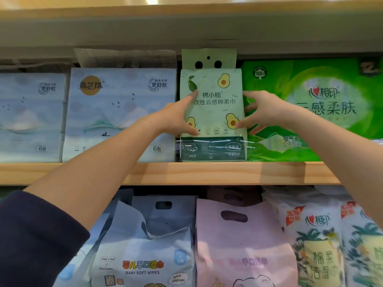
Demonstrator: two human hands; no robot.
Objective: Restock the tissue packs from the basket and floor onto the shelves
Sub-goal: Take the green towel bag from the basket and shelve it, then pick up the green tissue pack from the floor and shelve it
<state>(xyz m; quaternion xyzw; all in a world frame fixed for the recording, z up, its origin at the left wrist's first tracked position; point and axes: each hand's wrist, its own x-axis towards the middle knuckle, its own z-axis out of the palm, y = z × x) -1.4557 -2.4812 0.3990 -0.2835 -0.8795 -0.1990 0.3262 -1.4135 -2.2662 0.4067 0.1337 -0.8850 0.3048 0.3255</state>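
Observation:
A pale green tissue pack with avocado prints [212, 112] stands upright on the upper wooden shelf [186, 172], between a blue pack and a bright green pack. My left hand [178, 117] holds its left edge, thumb low on the front and a finger stretched up across the face. My right hand [263, 110] is at its right edge, thumb touching the front near the lower avocado, fingers spread behind and beside the pack. The pack's carry flap with two holes [208, 59] sticks up under the shelf above.
Blue six-pack tissue bundles [120, 112] fill the upper shelf to the left, and a large bright green bundle [323, 108] sits to the right. On the lower shelf lean a blue baby wipes bag [145, 245], a pink bag [242, 245] and floral packs [323, 245].

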